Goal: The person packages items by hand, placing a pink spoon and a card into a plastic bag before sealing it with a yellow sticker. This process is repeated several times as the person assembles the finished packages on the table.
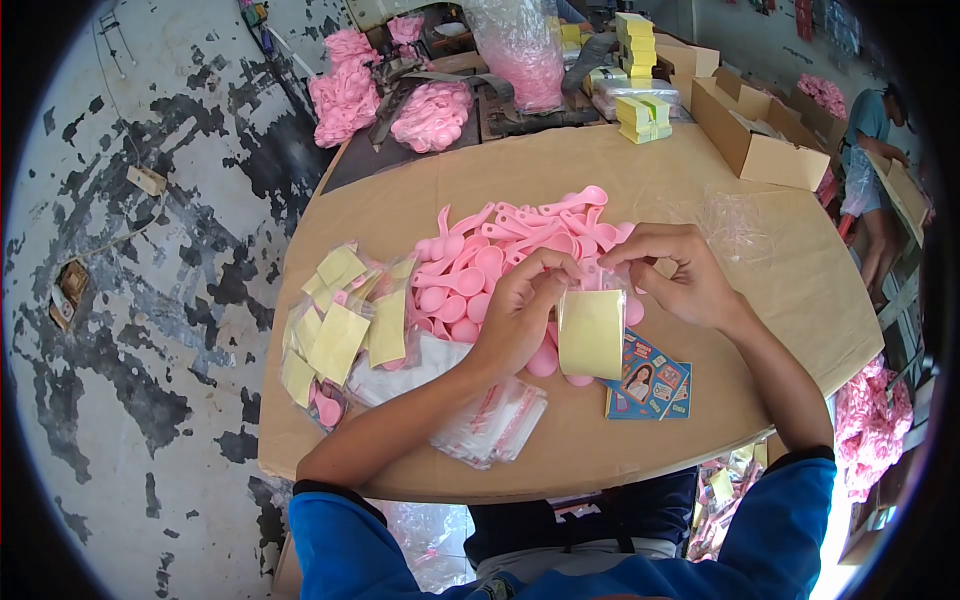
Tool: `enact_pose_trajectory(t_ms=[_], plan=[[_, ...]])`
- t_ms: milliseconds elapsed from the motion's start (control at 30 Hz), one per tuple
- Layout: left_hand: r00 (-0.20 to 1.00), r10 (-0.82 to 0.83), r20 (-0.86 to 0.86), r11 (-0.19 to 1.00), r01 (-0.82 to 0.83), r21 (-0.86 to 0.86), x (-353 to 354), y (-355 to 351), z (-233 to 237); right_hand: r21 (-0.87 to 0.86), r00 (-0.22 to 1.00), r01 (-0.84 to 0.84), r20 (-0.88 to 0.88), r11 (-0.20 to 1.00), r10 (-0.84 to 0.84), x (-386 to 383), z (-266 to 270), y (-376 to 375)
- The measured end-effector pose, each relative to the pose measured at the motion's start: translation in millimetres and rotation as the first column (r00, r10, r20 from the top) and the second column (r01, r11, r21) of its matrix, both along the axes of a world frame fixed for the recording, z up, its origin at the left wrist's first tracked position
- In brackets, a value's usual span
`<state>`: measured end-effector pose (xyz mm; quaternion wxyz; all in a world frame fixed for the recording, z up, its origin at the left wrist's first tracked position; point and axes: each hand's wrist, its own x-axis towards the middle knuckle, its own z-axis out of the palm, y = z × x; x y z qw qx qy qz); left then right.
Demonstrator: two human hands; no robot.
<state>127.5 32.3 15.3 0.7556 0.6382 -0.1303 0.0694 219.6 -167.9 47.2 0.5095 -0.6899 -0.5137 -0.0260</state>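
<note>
Between my two hands hangs a small clear plastic bag with a pale yellow card in it. My left hand pinches its top left corner. At the top right, the fingers of my right hand are closed on the bag's edge; something pink shows near the bag's mouth. Behind the hands lies a heap of pink plastic scoops. Blue printed cards lie just below the bag. Under my left forearm is a stack of flat clear bags. Filled bags with yellow cards are piled at the left.
The brown-covered table has a curved edge. Yellow card stacks, an open cardboard box and bags of pink scoops stand at the back. Crumpled clear plastic lies at the right. Another person is at far right.
</note>
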Motion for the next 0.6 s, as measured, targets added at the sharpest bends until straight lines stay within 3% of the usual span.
enact_pose_trajectory(t_ms=[67,367,600], plan=[[0.998,0.012,0.062,1.0,-0.013,0.027,4.9,3.0,-8.6,0.002,1.0,-0.01,0.0,1.0,0.01,-0.4,-0.5,-0.2],[0.993,-0.108,-0.041,0.987,0.102,-0.125,1.4,4.6,-4.1,0.006,0.999,0.009,0.037,1.0,-0.01,1.1,-5.1,-0.5],[0.999,-0.036,-0.012,0.999,0.036,-0.032,1.4,6.2,-7.9,-0.035,0.99,0.017,0.143,0.999,-0.012,0.8,-0.4,-2.8]])
